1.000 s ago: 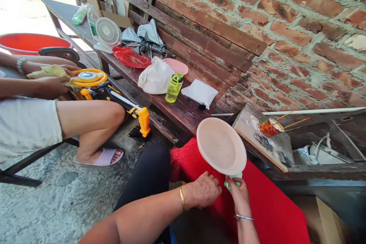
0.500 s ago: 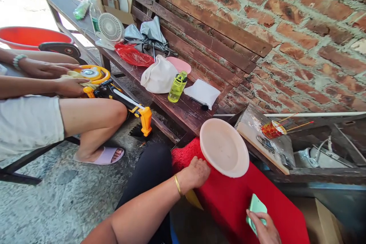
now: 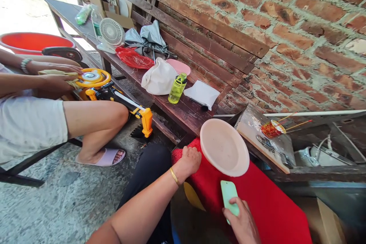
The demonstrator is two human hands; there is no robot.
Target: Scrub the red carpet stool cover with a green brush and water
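Observation:
My left hand (image 3: 191, 161), a gold bangle at its wrist, is closed with knuckles up over the left edge of a red cloth (image 3: 265, 198). Whatever its curled fingers hold is hidden beneath them. A flat, mint-green oblong (image 3: 229, 194) with rounded corners and a small hole near its top is gripped in my right hand (image 3: 243, 217); its exact kind is unclear. It is tilted above the cloth. Beyond both hands, a pale round basin (image 3: 224, 146) rests on the far part of the cloth, apart from my fingers.
At left, a seated person's hands (image 3: 60, 74) hold a pale cloth against a yellow-and-black toy (image 3: 117, 95). The wooden bench (image 3: 188, 118) bears a yellow-green bottle (image 3: 177, 88), white bag (image 3: 159, 77) and fan (image 3: 111, 31). A red incense cup (image 3: 271, 129) stands on a board at right.
My left hand has shifted left and slightly up, away from the basin. My right hand has carried the mint-green oblong left and up, closer to the basin and my left hand.

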